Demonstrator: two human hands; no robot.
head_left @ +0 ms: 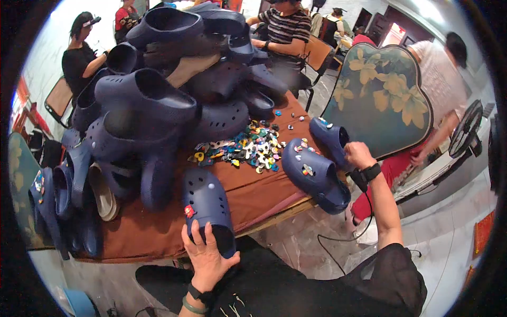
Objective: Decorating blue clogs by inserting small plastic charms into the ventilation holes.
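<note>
A navy foam clog (207, 198) with round vent holes lies at the table's front edge. It carries a small red charm (189, 211) and a white one. My left hand (207, 248) grips its opening, fingers over the side and thumb near the heel. At the table's right edge, my right hand (360, 156) is closed at the heel of another navy clog (328, 136); its fingertips are partly hidden. Beside that shoe sits a third clog (309, 166) with several charms on its upper. Small colourful charms (253, 145) lie in a loose heap between the shoes.
A tall pile of navy clogs (142, 100) covers the table's left and back. The brown tablecloth (158, 232) hangs over the front. A flower-patterned chair back (375, 95) and a fan (467, 129) stand right. Several people are around; one person (443, 79) bends beside the chair.
</note>
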